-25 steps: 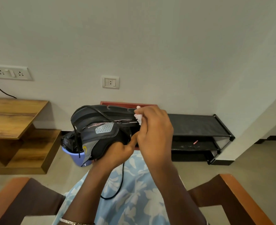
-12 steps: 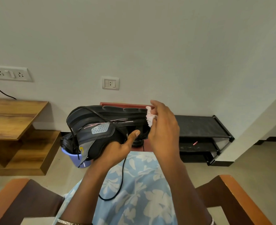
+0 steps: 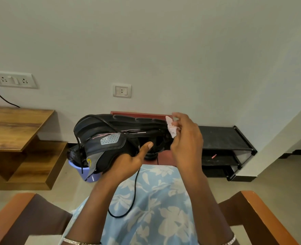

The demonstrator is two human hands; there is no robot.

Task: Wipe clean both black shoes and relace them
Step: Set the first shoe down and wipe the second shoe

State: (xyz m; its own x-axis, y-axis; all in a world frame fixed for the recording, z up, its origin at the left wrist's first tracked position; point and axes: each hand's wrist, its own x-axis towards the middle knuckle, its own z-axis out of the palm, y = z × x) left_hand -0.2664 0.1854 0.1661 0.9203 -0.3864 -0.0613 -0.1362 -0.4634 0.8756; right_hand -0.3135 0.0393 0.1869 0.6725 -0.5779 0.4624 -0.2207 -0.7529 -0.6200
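A black shoe (image 3: 109, 137) with a grey perforated patch lies on its side in the air, sole toward the wall. My left hand (image 3: 128, 161) grips it from below, thumb up along its side. A black lace (image 3: 133, 193) hangs from the shoe down over my lap. My right hand (image 3: 185, 138) pinches a small white-pink wipe (image 3: 171, 128) at the shoe's right end, touching the sole edge. A second black shoe (image 3: 150, 156) shows partly behind, on the red surface.
A purple tub (image 3: 86, 174) stands on the floor under the shoe's left end. A black shoe rack (image 3: 224, 138) is at the right by the wall, a wooden shelf unit (image 3: 17, 131) at the left. Wooden chair arms (image 3: 263, 214) flank my lap.
My right hand has slid the wipe rightward along the sole to the shoe's right end. My left thumb has come off the right hand and now points up along the shoe.
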